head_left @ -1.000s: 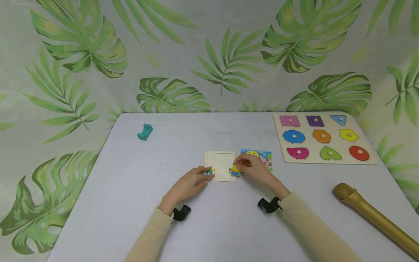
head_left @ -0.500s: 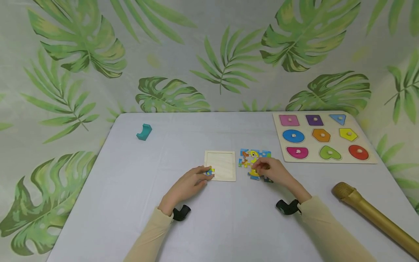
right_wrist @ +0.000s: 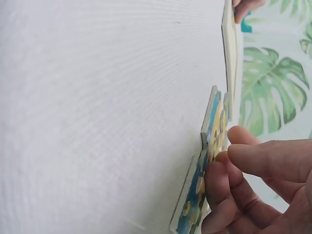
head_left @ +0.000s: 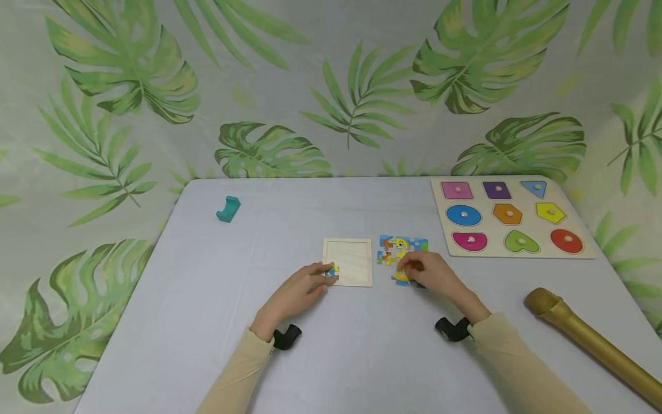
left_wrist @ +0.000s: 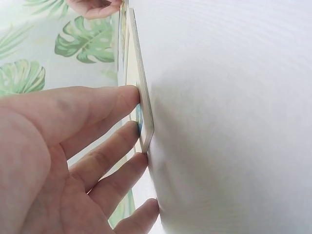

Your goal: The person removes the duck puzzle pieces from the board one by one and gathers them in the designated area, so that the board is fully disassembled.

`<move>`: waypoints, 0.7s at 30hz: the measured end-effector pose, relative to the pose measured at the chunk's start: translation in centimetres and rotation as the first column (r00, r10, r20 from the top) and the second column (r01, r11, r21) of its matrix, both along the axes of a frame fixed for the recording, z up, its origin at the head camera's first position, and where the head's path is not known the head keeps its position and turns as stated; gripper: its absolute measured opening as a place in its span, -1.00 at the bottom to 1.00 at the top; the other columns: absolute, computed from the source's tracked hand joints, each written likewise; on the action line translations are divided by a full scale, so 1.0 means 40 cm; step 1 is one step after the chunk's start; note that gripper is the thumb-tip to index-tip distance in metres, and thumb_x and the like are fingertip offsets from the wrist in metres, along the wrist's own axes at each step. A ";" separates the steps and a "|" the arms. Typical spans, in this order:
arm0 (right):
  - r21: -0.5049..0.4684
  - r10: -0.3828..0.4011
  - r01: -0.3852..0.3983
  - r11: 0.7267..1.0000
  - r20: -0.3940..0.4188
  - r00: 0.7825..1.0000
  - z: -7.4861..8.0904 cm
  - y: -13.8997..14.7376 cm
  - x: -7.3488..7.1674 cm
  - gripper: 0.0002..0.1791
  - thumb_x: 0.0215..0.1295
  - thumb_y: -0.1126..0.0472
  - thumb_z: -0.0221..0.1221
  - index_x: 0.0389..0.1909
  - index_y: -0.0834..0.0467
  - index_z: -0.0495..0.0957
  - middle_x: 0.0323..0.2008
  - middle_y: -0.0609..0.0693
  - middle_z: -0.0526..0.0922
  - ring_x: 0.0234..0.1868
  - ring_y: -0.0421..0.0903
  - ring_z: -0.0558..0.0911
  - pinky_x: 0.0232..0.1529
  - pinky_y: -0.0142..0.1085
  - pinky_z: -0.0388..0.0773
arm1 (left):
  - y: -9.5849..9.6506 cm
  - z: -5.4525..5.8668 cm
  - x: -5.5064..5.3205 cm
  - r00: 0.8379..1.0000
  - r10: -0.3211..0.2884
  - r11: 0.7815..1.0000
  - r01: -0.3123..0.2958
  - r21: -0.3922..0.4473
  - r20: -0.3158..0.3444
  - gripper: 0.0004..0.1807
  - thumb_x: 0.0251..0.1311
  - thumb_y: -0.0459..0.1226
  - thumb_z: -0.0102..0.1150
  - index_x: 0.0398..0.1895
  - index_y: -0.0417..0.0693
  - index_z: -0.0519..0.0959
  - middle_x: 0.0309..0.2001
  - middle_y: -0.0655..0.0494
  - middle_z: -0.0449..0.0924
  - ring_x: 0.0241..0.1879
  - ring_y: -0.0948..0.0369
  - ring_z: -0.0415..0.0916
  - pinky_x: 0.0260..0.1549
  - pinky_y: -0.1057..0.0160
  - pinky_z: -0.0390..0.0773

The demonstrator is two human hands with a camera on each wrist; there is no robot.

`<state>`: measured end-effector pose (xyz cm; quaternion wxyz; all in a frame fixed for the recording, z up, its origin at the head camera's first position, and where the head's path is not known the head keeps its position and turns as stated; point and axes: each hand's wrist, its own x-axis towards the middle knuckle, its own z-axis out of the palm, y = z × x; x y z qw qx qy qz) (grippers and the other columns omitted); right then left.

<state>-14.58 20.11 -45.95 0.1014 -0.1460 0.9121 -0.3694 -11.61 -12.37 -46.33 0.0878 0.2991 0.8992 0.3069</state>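
In the head view a square wooden puzzle tray (head_left: 349, 261) lies mid-table with one blue-and-yellow puzzle piece (head_left: 331, 271) in its near left corner. My left hand (head_left: 297, 289) rests on that corner, its fairly straight fingertips touching the piece and the tray's edge. Right of the tray lie several puzzle pieces (head_left: 386, 242) showing parts of a yellow cartoon duck. Among them, thumb and fingers of my right hand (head_left: 433, 277) hold a yellow-and-blue puzzle piece (head_left: 401, 280). This hand covers some of the pieces behind it.
A wooden shape board (head_left: 443, 250) with knobbed coloured shapes lies at the back right. Below it is a gold microphone (head_left: 584, 333). At the back left stands a small teal block (head_left: 228, 209) with a curved cut-out. A leaf-patterned cloth (head_left: 357, 92) hangs behind the table.
My right hand has moved right with the yellow-and-blue puzzle piece, from the tray's right edge to the other pieces. Over the last half second it barely moves. My left hand stays put.
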 end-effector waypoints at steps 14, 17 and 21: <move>-0.163 0.098 -0.113 0.980 -0.095 0.991 0.020 -0.122 -0.021 -0.88 0.18 0.50 0.18 -0.29 0.29 0.61 -0.36 0.08 0.61 -0.31 -0.07 0.53 -0.27 -0.30 0.52 | -0.012 0.000 -0.001 0.999 -0.038 0.997 0.036 -0.065 -0.037 -0.67 0.34 -0.32 0.08 0.14 -0.08 0.58 0.36 -0.08 0.25 0.35 -0.06 0.14 0.27 0.00 0.20; -0.189 0.146 -0.161 0.969 -0.095 0.985 0.018 -0.165 -0.031 -0.86 0.16 0.52 0.15 -0.28 0.30 0.60 -0.33 0.09 0.63 -0.32 -0.09 0.54 -0.23 -0.26 0.51 | -0.019 0.003 -0.002 0.996 -0.057 0.995 0.052 -0.087 -0.064 -0.69 0.33 -0.32 0.09 0.11 -0.04 0.61 0.35 -0.13 0.24 0.33 -0.10 0.16 0.25 -0.05 0.21; -0.204 0.188 -0.199 0.958 -0.071 0.980 0.015 -0.217 -0.039 -0.82 0.13 0.53 0.14 -0.24 0.32 0.58 -0.29 0.10 0.63 -0.31 -0.10 0.53 -0.22 -0.26 0.51 | -0.029 0.006 -0.001 0.995 -0.065 0.992 0.056 -0.115 -0.075 -0.70 0.33 -0.32 0.10 0.09 -0.01 0.62 0.35 -0.18 0.23 0.34 -0.14 0.14 0.24 -0.14 0.18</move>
